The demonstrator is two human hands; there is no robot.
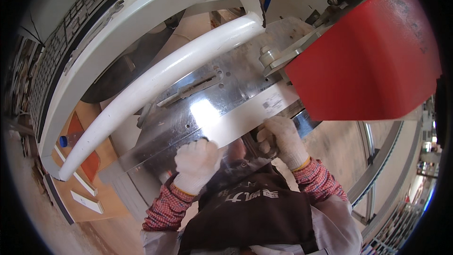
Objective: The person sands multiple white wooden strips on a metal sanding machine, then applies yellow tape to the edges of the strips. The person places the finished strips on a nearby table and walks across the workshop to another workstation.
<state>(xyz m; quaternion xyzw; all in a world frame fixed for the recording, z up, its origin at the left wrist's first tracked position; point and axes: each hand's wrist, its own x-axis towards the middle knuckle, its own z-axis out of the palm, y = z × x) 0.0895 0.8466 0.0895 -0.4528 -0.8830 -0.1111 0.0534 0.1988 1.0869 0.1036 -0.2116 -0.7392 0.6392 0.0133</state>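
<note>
A narrow white board [245, 122] with a printed label lies across a shiny metal machine table [163, 134]. My left hand [197, 164], in a white knitted glove, is closed at the board's left end, with the fingertips hidden from above. Farther right, my gloved right hand [284, 140] has its fingers curled at the board's near edge, close to the label. The board's right end reaches toward a red guard [363, 61] and a metal fitting [270, 55].
A curved white tube [160, 75] of the machine arches over the table on the left. Wooden panels with white strips [87, 201] and a blue-capped bottle [67, 140] are at lower left. Metal rails [382, 158] run along the right. A slotted metal piece [196, 85] sits on the table.
</note>
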